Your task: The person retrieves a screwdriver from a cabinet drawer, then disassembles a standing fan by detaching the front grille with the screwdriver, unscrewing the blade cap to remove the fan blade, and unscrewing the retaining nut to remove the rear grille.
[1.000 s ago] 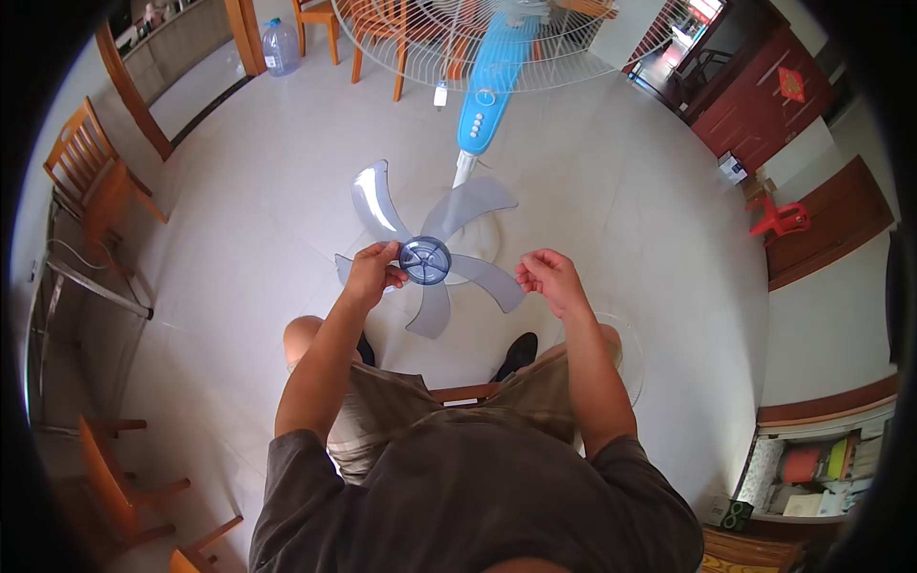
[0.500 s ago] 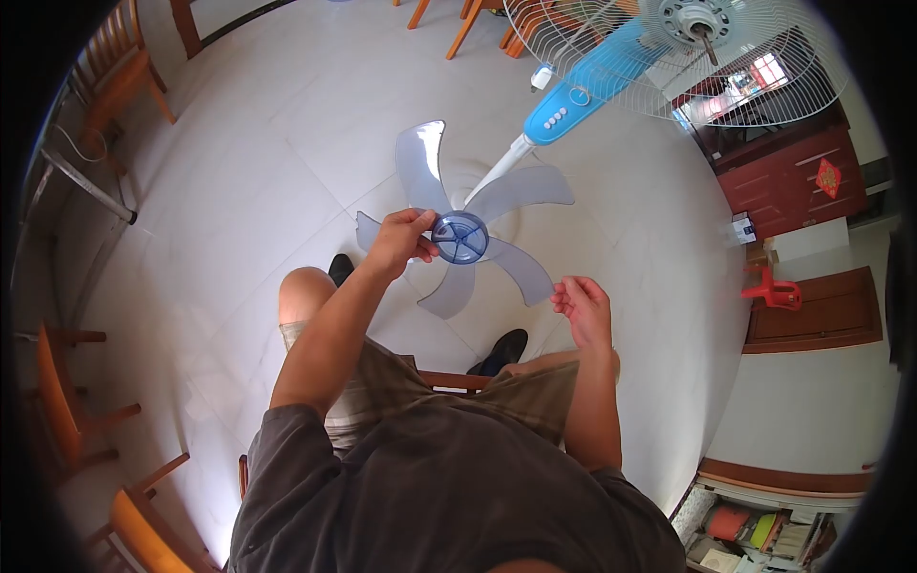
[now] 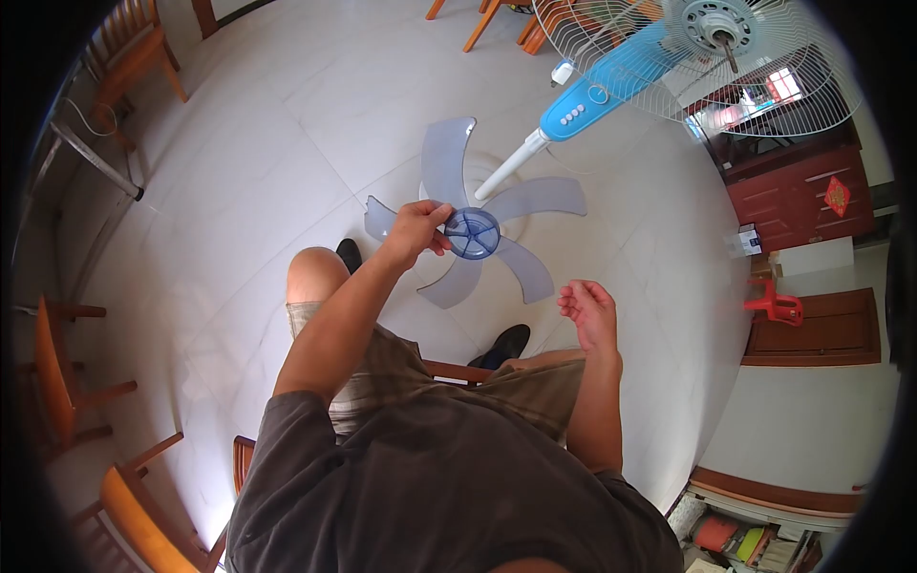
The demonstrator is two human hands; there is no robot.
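Observation:
A translucent blue-grey fan blade (image 3: 446, 162) with several vanes and a round blue hub (image 3: 473, 233) is held above the floor in front of me. My left hand (image 3: 419, 232) is closed on the hub's left edge, thumb on top. My right hand (image 3: 589, 307) hovers to the right of the lower-right vane, apart from it, with loosely curled fingers and nothing in them. Beyond the blade stands a blue and white pedestal fan (image 3: 590, 95). Its wire rear grille (image 3: 821, 100) and bare motor shaft (image 3: 730, 53) are exposed; its base is partly hidden behind the blade.
Wooden chairs stand along the left, one (image 3: 134, 62) at the upper left and another (image 3: 143, 511) at the lower left. On the right are a dark red cabinet (image 3: 798, 201), a red plastic stool (image 3: 778, 306) and a shelf with several items (image 3: 735, 535).
The view has shifted slightly, so the fan and room sit a little further right. The blade has turned a little in my left hand, and its lower-right vane is now further from my right fingers.

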